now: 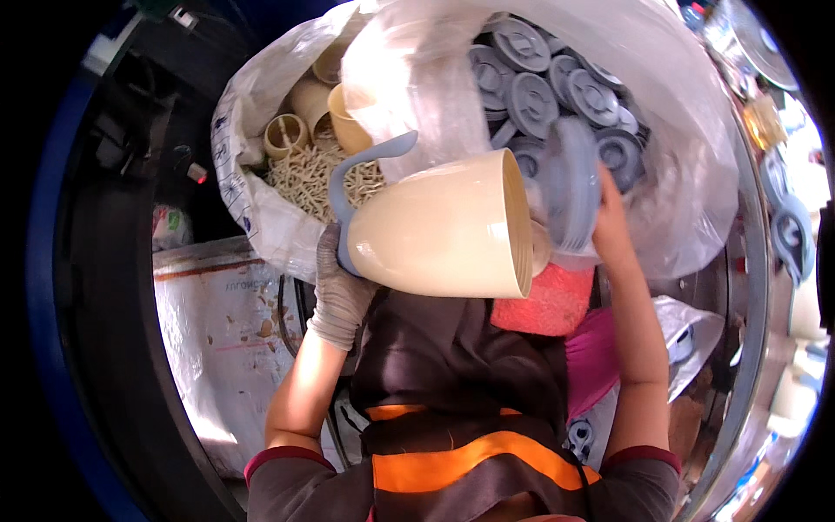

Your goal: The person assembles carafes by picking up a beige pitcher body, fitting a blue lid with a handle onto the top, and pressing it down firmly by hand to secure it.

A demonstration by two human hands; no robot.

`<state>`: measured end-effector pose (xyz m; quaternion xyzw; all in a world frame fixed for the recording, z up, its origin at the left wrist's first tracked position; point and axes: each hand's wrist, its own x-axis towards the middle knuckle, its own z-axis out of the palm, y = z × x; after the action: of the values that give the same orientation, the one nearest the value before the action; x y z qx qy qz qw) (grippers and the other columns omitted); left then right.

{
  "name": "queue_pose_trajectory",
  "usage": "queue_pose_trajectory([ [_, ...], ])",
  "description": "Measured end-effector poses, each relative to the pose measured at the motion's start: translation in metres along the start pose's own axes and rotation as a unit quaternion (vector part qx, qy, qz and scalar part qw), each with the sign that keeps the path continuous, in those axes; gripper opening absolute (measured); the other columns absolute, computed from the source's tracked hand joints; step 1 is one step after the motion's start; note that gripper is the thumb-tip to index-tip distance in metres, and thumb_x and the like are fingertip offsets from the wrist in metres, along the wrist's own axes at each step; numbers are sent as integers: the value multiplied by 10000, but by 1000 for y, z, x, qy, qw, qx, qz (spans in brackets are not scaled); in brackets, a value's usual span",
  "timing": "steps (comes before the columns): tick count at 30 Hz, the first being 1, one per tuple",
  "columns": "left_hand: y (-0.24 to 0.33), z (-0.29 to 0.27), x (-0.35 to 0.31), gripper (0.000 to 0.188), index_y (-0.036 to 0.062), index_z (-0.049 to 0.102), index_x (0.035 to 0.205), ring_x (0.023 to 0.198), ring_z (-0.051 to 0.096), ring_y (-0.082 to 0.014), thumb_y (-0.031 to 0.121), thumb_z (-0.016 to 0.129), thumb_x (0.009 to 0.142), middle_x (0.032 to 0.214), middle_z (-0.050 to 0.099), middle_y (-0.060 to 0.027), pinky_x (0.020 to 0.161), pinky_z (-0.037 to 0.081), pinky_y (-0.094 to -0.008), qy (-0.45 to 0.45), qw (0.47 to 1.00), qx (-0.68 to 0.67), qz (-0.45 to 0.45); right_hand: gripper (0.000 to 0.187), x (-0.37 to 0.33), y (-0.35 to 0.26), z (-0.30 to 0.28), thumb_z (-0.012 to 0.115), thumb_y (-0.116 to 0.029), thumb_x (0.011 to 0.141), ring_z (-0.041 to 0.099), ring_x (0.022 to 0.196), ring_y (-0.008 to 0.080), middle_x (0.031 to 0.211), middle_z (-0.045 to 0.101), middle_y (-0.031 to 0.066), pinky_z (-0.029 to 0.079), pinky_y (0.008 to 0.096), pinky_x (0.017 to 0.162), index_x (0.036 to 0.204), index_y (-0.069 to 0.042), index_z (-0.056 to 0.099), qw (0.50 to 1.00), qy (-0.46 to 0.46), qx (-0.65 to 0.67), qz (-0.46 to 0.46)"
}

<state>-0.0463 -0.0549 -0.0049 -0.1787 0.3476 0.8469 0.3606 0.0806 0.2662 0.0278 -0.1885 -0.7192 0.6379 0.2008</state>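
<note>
My left hand (335, 291), in a grey glove, is closed around the base end of a cream plastic jug (435, 228) with a grey-blue handle (341, 187). The jug lies tilted on its side in the air, its open mouth facing right. Just beside that mouth, my right hand (609, 217) grips a grey lid (574, 187) by its edge. The lid is smeared by motion and stands nearly on edge, apart from the jug; most of the right fingers are hidden behind it. A red cloth-like pad (548, 300) shows below the jug mouth, over my lap.
A clear plastic bag (687, 174) ahead right holds many grey lids (531, 104). Left of it, a white sack (239, 165) contains cream cups (285, 135) and small cream scraps (317, 178). A cardboard box (222, 348) stands left; a cluttered bench (796, 339) runs along the right.
</note>
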Motion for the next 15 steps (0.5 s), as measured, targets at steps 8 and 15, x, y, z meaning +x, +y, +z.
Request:
queue_pose_trajectory([
  [8, -25, 23, -13, 573, 85, 531, 1245, 1143, 531, -252, 497, 552, 847, 1217, 588, -82, 1008, 409, -413, -39, 998, 49, -25, 719, -94, -51, -9, 744, -172, 521, 569, 745, 176, 975, 549, 83, 481, 283, 672, 1199, -64, 530, 972, -65, -180, -133],
  [15, -37, 39, -32, 561, 67, 541, 1226, 1131, 541, -245, 491, 546, 859, 1205, 598, -98, 1004, 414, -386, -95, 991, 93, -6, 728, -135, -54, -32, 742, -172, 516, 585, 763, 196, 1009, 561, 103, 497, 299, 712, 1201, -49, 529, 970, 64, -183, -146],
])
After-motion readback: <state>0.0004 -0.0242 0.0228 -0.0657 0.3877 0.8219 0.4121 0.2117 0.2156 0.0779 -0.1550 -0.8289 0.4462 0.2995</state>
